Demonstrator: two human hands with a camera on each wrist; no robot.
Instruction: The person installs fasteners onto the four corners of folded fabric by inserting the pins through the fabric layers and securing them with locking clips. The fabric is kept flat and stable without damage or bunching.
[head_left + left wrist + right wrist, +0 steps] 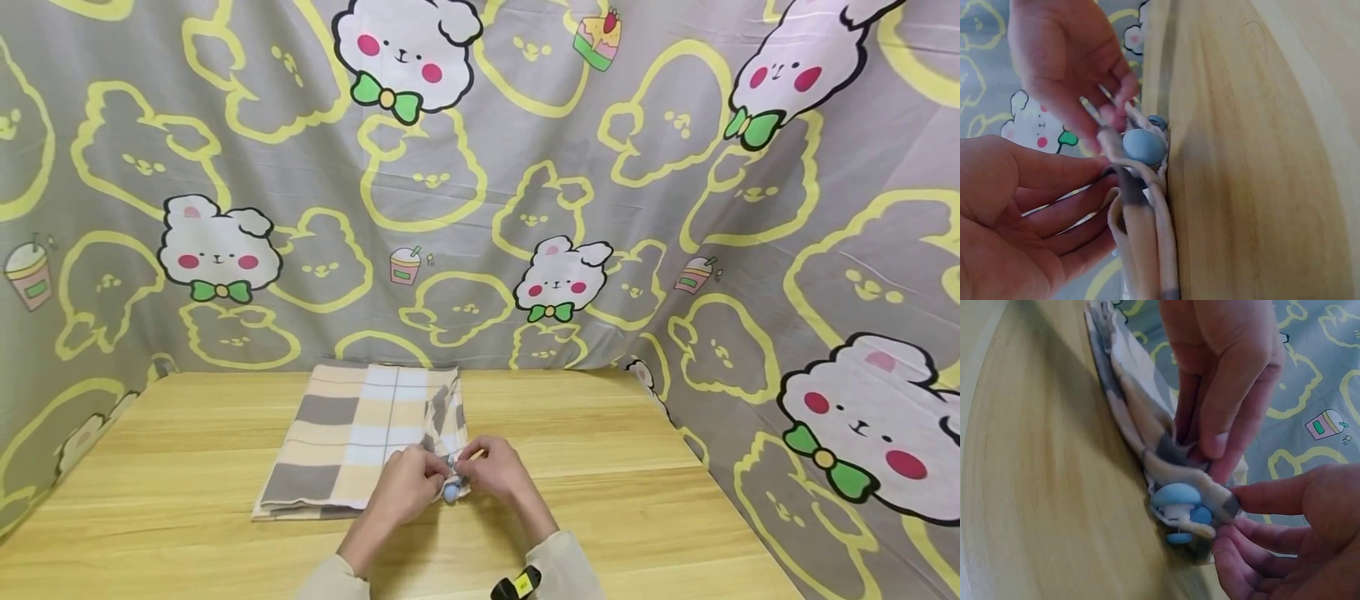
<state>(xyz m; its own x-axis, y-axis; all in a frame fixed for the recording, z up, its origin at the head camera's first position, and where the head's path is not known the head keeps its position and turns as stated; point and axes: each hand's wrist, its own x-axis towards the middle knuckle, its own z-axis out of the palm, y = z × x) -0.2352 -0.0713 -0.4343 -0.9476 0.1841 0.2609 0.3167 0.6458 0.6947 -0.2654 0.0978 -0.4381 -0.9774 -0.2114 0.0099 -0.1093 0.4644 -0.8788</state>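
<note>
A folded plaid cloth (352,433) in beige, grey and white lies on the wooden table, its right side gathered into creases. At its near right corner are light blue, rounded, mushroom-like fasteners (1175,497); one has a white stem, and a small blue disc on a thin pin shows below it. My left hand (408,483) pinches the gathered edge just left of the fasteners. From the right, my right hand (495,468) pinches the same corner between thumb and fingers. In the left wrist view a blue cap (1145,147) sits among the cloth layers.
The wooden table (615,500) extends around the cloth on both sides. A grey curtain (465,208) printed with cartoon rabbits hangs behind and at the sides. A black and yellow device (517,583) is by the right sleeve.
</note>
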